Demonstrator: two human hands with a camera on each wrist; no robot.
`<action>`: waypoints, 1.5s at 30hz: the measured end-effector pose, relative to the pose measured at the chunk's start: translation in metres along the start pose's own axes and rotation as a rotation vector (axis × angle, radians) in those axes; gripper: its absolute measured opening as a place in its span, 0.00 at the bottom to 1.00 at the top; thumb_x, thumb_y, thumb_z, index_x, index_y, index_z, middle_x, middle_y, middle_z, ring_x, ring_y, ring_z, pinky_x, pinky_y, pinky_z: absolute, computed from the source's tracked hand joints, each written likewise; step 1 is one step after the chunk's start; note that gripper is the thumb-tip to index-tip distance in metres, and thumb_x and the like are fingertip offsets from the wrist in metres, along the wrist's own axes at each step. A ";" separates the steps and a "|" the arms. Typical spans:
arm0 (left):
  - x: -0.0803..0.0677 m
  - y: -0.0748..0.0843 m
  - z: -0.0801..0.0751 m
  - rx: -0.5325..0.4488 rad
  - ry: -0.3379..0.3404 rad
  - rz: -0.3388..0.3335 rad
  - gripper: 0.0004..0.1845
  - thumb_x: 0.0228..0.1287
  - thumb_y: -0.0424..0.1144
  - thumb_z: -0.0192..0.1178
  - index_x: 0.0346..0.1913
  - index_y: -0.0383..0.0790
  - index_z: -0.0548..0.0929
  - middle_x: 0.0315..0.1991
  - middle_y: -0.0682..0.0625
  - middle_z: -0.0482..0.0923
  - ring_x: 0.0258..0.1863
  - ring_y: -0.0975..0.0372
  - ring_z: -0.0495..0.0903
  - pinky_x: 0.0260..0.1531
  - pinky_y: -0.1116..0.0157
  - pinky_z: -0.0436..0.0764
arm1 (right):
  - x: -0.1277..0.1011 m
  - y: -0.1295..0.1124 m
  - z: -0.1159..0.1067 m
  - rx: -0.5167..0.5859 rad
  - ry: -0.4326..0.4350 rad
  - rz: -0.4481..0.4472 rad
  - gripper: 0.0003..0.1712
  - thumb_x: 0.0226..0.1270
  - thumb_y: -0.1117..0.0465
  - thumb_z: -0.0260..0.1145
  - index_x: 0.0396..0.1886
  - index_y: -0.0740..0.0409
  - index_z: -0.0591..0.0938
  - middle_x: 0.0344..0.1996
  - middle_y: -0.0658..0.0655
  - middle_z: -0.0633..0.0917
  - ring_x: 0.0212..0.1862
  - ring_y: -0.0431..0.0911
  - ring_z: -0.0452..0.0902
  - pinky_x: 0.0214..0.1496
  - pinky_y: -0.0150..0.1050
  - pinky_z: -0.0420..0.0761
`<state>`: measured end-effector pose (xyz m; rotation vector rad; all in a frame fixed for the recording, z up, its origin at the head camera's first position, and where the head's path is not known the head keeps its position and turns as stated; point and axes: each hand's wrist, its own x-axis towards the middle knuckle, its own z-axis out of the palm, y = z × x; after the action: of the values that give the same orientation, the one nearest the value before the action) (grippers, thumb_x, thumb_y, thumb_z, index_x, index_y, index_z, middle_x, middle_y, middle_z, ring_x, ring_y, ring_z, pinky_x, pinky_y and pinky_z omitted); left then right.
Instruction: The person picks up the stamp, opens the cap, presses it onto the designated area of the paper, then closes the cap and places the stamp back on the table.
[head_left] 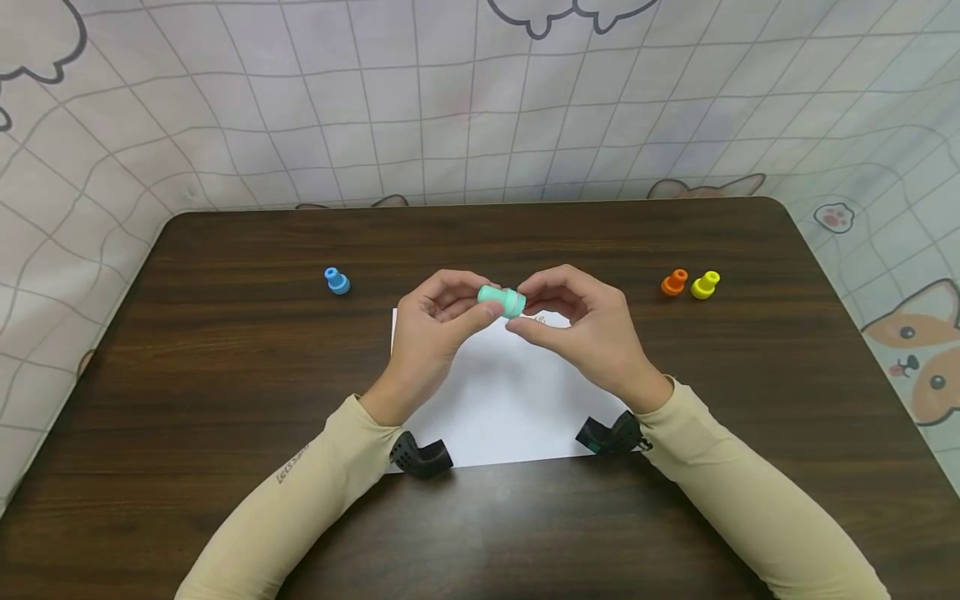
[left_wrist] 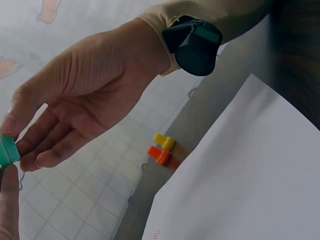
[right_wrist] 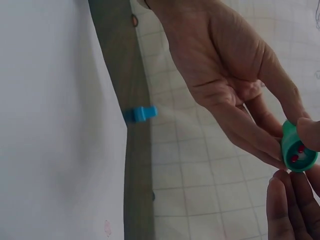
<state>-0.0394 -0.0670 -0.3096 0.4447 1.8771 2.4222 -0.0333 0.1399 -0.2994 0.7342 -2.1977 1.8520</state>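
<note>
A small teal toy stamp (head_left: 501,300) is held up above a white sheet of paper (head_left: 510,400), between both hands. My left hand (head_left: 438,325) pinches its narrow handle between thumb and fingers. At the wide end, the thumb and fingertips of my right hand (head_left: 581,321) close around the rim. In the right wrist view the stamp's wide end (right_wrist: 300,154) faces the camera, with red shapes inside. A small reddish print (head_left: 540,318) shows near the paper's far edge, partly behind the right hand. Whether the right fingers hide a cap, I cannot tell.
On the dark wooden table (head_left: 225,375), a blue stamp (head_left: 337,281) stands to the left. An orange stamp (head_left: 674,282) and a yellow stamp (head_left: 705,285) stand side by side at right. A grid-patterned cloth (head_left: 450,100) hangs behind the table's far edge.
</note>
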 end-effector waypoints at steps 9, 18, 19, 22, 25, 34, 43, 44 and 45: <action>-0.001 -0.003 0.003 -0.030 0.006 -0.016 0.11 0.65 0.28 0.69 0.47 0.44 0.84 0.46 0.53 0.88 0.48 0.63 0.89 0.55 0.66 0.89 | -0.002 0.002 0.002 -0.011 0.025 0.000 0.21 0.52 0.77 0.79 0.47 0.66 0.84 0.42 0.53 0.87 0.41 0.42 0.87 0.51 0.35 0.90; -0.002 -0.005 0.004 -0.031 0.024 -0.010 0.12 0.64 0.26 0.68 0.47 0.44 0.84 0.45 0.54 0.88 0.46 0.63 0.89 0.55 0.66 0.88 | -0.003 0.004 0.003 -0.002 0.045 -0.012 0.21 0.51 0.78 0.79 0.46 0.67 0.84 0.42 0.52 0.87 0.41 0.41 0.87 0.51 0.34 0.90; -0.002 -0.005 0.004 -0.033 0.028 -0.010 0.12 0.64 0.26 0.68 0.46 0.44 0.84 0.45 0.54 0.88 0.46 0.64 0.89 0.55 0.66 0.88 | -0.003 0.004 0.003 -0.001 0.046 -0.014 0.21 0.51 0.78 0.79 0.46 0.68 0.84 0.42 0.52 0.87 0.41 0.41 0.87 0.51 0.34 0.90; -0.002 -0.005 0.004 -0.035 0.037 -0.006 0.13 0.64 0.25 0.68 0.46 0.45 0.85 0.44 0.55 0.89 0.46 0.64 0.89 0.55 0.67 0.88 | -0.003 0.004 0.003 -0.004 0.052 -0.016 0.21 0.51 0.77 0.79 0.46 0.67 0.84 0.42 0.55 0.87 0.41 0.41 0.87 0.52 0.33 0.90; -0.003 -0.005 0.005 -0.034 0.045 -0.010 0.13 0.64 0.25 0.68 0.47 0.45 0.85 0.45 0.55 0.88 0.46 0.64 0.89 0.55 0.67 0.88 | -0.004 0.004 0.004 -0.009 0.060 -0.015 0.22 0.51 0.77 0.79 0.47 0.67 0.84 0.43 0.58 0.87 0.42 0.41 0.87 0.52 0.32 0.90; -0.004 -0.006 0.006 -0.010 0.060 -0.016 0.13 0.64 0.26 0.68 0.48 0.44 0.84 0.46 0.54 0.87 0.47 0.64 0.89 0.56 0.65 0.88 | -0.006 0.007 0.006 -0.012 0.072 -0.028 0.21 0.52 0.78 0.78 0.47 0.68 0.84 0.43 0.62 0.87 0.43 0.39 0.87 0.53 0.32 0.90; 0.000 -0.005 0.008 0.010 0.070 -0.012 0.13 0.65 0.27 0.69 0.49 0.42 0.84 0.48 0.53 0.86 0.47 0.64 0.89 0.56 0.66 0.88 | -0.004 0.006 0.005 -0.015 0.094 -0.074 0.22 0.50 0.80 0.78 0.46 0.69 0.84 0.43 0.62 0.86 0.43 0.39 0.87 0.53 0.33 0.90; 0.000 -0.005 0.008 0.013 0.070 -0.012 0.13 0.65 0.27 0.69 0.49 0.42 0.84 0.48 0.53 0.86 0.47 0.64 0.89 0.56 0.66 0.88 | -0.004 0.006 0.005 -0.018 0.098 -0.078 0.22 0.50 0.80 0.78 0.46 0.69 0.84 0.43 0.62 0.86 0.43 0.39 0.87 0.53 0.33 0.90; 0.001 -0.005 0.009 0.015 0.070 -0.010 0.13 0.65 0.27 0.69 0.49 0.42 0.84 0.48 0.53 0.86 0.47 0.64 0.89 0.56 0.66 0.88 | -0.004 0.006 0.005 -0.019 0.101 -0.082 0.22 0.49 0.80 0.78 0.46 0.69 0.84 0.42 0.62 0.86 0.43 0.39 0.87 0.53 0.33 0.90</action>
<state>-0.0384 -0.0575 -0.3122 0.3546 1.9207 2.4500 -0.0320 0.1368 -0.3071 0.7000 -2.0880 1.7854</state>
